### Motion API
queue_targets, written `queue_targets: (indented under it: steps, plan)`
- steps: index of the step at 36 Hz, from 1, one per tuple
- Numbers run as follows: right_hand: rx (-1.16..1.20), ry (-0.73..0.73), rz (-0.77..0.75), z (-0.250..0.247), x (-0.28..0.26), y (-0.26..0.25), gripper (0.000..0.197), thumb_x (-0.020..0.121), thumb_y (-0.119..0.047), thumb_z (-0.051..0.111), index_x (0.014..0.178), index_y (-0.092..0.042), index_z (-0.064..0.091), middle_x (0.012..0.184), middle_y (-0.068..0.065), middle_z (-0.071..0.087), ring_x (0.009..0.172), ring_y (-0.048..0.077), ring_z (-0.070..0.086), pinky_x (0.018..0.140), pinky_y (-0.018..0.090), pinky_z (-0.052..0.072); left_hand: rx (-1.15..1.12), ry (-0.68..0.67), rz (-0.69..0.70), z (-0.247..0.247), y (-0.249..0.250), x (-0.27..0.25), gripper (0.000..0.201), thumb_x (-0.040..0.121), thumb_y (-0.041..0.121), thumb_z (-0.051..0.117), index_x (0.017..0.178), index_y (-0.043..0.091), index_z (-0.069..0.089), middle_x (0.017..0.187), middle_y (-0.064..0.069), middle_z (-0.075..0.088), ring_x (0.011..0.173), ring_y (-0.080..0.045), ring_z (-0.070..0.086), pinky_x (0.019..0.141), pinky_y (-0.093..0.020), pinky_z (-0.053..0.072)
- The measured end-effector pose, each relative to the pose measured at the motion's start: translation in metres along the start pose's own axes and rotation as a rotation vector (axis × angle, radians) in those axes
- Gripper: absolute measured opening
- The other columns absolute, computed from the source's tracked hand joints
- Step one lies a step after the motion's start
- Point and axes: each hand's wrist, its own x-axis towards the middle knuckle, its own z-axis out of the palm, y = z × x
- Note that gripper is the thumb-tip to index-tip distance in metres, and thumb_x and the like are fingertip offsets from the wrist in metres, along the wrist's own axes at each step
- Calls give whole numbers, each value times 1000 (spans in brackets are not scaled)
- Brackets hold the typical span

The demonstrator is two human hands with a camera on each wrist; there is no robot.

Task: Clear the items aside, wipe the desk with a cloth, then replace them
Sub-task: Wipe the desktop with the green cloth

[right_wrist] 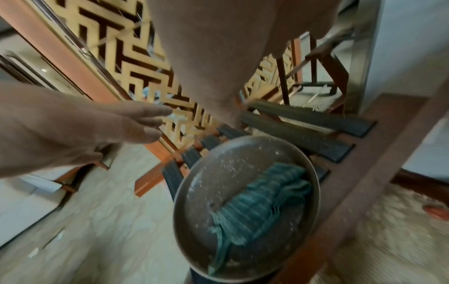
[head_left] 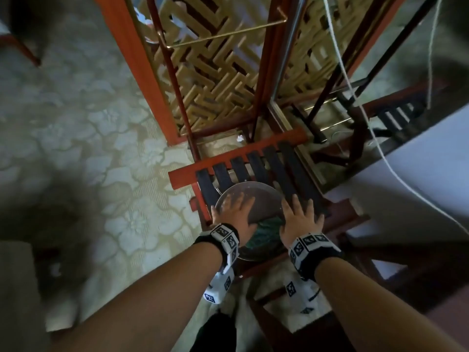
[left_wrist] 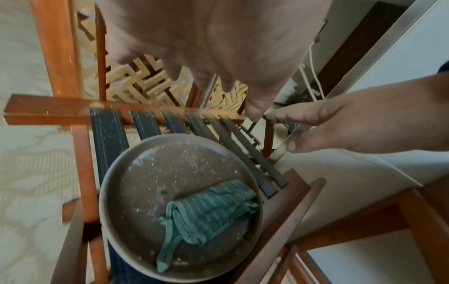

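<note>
Both grips released: left hand and right hand flat above tray. Advise lifting cloth at 5 o'clock first.

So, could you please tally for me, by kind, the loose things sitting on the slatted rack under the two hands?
Round tray: 1
Teal cloth, lying inside the tray: 1
Total: 2
Both the left hand and the right hand hover above with fingers straight, holding nothing.
</note>
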Motion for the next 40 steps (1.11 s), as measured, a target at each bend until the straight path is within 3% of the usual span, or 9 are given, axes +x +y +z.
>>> queue_targets:
  steps: [7, 10, 15, 18, 20, 26, 32, 36, 40]
  plan:
    - [-20, -179, -12, 51, 46, -6, 73, 96, -33, 42, 148, -44, -8, 155, -8, -28, 142, 34, -24, 114, 61, 0, 15, -68, -3, 42, -15, 49, 77, 99, 49, 45, 158, 32, -2, 164, 5, -23, 151, -28, -19, 116, -65, -3]
    - [-20, -218, -4, 61, 61, -4, 72, 96, -36, 41, 148, -44, -8, 155, -8, -28, 142, 34, -26, 114, 61, -1, 86, -71, 7, 57, -20, 66, 72, 101, 49, 43, 159, 28, 6, 164, 3, -21, 151, -29, -17, 116, -65, -2]
    - [-27, -271, -22, 79, 78, -5, 73, 96, -39, 42, 148, -45, -10, 154, -7, -31, 140, 34, -28, 113, 62, -2, 95, -126, -24, 81, -28, 86, 50, 100, 49, 46, 142, 23, 49, 167, 2, -2, 152, -29, -7, 116, -65, 4]
    - [-21, -299, -43, 91, 79, -6, 72, 96, -42, 40, 147, -45, -11, 154, -6, -32, 140, 35, -29, 113, 62, -3, 75, -82, -39, 94, -28, 92, 49, 96, 50, 54, 133, 18, 56, 155, -4, 28, 143, -28, 21, 115, -51, 25]
    - [-29, -299, -59, 96, 79, -8, 71, 96, -44, 38, 147, -45, -11, 154, -6, -32, 140, 36, -29, 113, 63, -3, 97, -50, -50, 98, -27, 95, 52, 93, 53, 56, 128, 15, 58, 139, -5, 41, 131, -27, 34, 107, -43, 36]
    - [3, -236, -96, 102, 77, -10, 70, 96, -43, 38, 149, -42, -9, 155, -5, -29, 140, 36, -28, 113, 62, -2, 2, -112, -110, 100, -19, 107, 49, 90, 49, 64, 125, 18, 51, 124, -5, 60, 122, -27, 48, 100, -43, 37]
    - [30, -168, -112, 99, 82, -12, 73, 95, -37, 41, 149, -41, -8, 156, -7, -26, 141, 35, -26, 114, 61, -1, 43, -137, -82, 98, -18, 109, 32, 93, 31, 58, 124, 23, 56, 128, -2, 54, 124, -27, 43, 101, -44, 35]
    - [68, -141, -147, 90, 85, -18, 75, 94, -27, 45, 150, -38, -5, 157, -11, -21, 142, 34, -23, 115, 60, 1, 7, -147, -20, 93, -19, 105, 27, 95, 26, 52, 120, 19, 51, 119, -5, 62, 119, -27, 47, 98, -43, 34]
    - [53, -136, -268, 80, 92, -21, 76, 89, -17, 54, 149, -37, 11, 158, -16, -14, 144, 32, -20, 116, 58, 2, -30, -129, 71, 81, -22, 98, 26, 93, 18, 53, 119, 21, 48, 114, -3, 63, 113, -25, 53, 97, -41, 36]
